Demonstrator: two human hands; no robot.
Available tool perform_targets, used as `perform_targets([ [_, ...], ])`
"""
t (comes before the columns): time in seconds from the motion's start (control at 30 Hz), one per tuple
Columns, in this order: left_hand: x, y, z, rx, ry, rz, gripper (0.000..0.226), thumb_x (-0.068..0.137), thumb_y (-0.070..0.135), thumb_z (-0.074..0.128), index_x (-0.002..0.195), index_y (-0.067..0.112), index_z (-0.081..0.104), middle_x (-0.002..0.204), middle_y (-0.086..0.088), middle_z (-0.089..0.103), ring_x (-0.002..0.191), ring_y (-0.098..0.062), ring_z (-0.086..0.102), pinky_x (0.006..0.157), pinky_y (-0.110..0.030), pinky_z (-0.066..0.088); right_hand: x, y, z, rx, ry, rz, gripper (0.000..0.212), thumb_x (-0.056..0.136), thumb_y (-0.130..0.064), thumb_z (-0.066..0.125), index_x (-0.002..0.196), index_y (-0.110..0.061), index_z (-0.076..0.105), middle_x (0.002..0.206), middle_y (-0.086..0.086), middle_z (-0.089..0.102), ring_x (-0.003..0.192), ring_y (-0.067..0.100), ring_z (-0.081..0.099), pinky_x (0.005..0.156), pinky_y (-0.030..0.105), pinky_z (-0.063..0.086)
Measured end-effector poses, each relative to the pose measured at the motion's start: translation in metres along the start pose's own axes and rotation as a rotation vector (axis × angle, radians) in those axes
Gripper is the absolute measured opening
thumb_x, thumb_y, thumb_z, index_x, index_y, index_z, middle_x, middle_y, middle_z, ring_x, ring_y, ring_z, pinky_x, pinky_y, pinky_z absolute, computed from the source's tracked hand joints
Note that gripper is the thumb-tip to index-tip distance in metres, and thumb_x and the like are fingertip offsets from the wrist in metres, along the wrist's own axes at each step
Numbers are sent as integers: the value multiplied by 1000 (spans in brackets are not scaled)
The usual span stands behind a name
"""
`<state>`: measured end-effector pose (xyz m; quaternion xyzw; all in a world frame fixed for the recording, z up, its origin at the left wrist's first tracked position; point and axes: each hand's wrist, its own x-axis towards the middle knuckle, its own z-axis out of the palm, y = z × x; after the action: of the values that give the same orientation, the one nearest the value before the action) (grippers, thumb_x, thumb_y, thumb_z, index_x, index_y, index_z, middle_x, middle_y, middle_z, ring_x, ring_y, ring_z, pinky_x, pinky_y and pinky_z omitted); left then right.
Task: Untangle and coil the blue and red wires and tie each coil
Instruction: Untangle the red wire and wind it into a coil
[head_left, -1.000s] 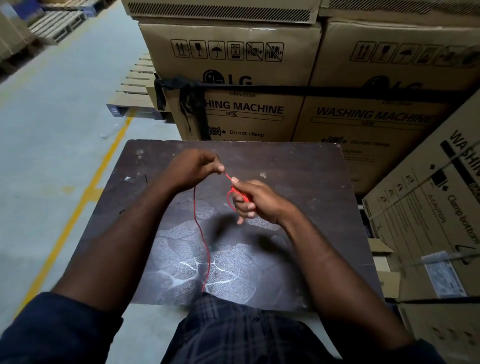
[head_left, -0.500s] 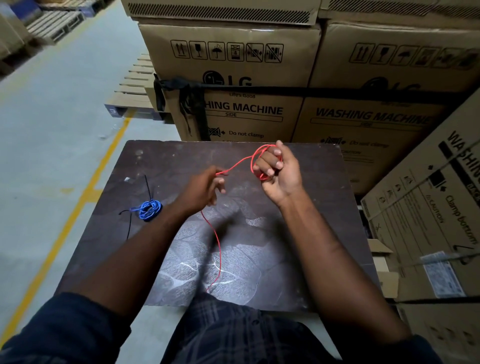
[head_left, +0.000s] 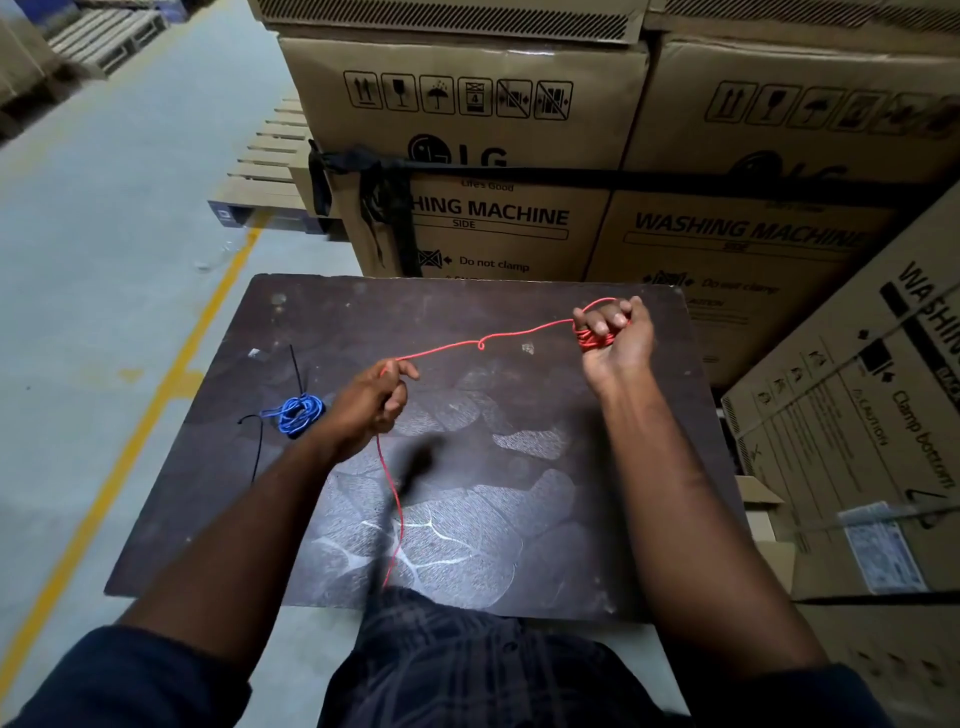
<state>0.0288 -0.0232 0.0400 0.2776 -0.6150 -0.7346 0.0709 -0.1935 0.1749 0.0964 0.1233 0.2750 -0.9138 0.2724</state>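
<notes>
— Where to find the left hand (head_left: 371, 400)?

— Low over the middle of the dark table (head_left: 363, 322), forearm reaching in from the near left. Fingers curled, pinching the red wire (head_left: 480, 343) between thumb and forefinger.

— And the right hand (head_left: 615, 340)?

— Raised near the far right edge, palm turned back toward the camera. Clenched round a bundle of red turns wound about the fingers.

— Run of the wire between?

— Stretches from the left pinch up and rightward to the right fist, long axis slanting across the table, with one small kinked loop midway. Hangs down below the left hand toward the near edge.

— Blue wire (head_left: 298, 414)?

— Lies coiled on the table just left of the left wrist, touched by neither hand. Thin black ties (head_left: 296, 366) at the coil, one pointing toward the far edge, one trailing nearward. Cannot tell whether bound round it.

— Beyond the table?

— Stacked washing-machine cartons (head_left: 467, 218).
</notes>
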Motion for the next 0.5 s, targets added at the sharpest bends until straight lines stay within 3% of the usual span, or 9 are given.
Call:
perform_targets([
  [0.17, 15, 21, -18, 128, 254, 89, 34, 106, 31, 29, 86, 17, 53, 46, 9, 35, 39, -5, 18, 39, -13, 12, -2, 5, 2, -11, -1, 1, 38, 102, -28, 32, 65, -22, 39, 39, -9, 32, 33, 8, 29, 55, 24, 50],
  [0.3, 28, 48, -20, 278, 435, 182, 34, 105, 28, 32, 81, 19, 54, 55, -1, 37, 38, -2, 25, 38, -17, 17, -2, 7, 4, -66, -31, 2, 38, 102, -28, 32, 65, -22, 38, 40, -8, 31, 33, 9, 27, 54, 23, 50],
  [0.37, 34, 58, -22, 315, 450, 182, 35, 105, 28, 32, 78, 21, 53, 56, -2, 37, 39, -2, 26, 39, -18, 16, -1, 5, 6, -73, -26, -6, 38, 102, -27, 33, 65, -22, 38, 40, -8, 30, 33, 9, 27, 54, 23, 49],
  [0.5, 36, 52, -22, 327, 289, 68, 33, 104, 35, 36, 84, 21, 58, 61, 3, 43, 47, -7, 24, 42, -20, 14, 1, 1, 5, -65, -23, -39, 38, 101, -27, 33, 64, -22, 38, 40, -9, 31, 34, 10, 27, 55, 26, 47],
])
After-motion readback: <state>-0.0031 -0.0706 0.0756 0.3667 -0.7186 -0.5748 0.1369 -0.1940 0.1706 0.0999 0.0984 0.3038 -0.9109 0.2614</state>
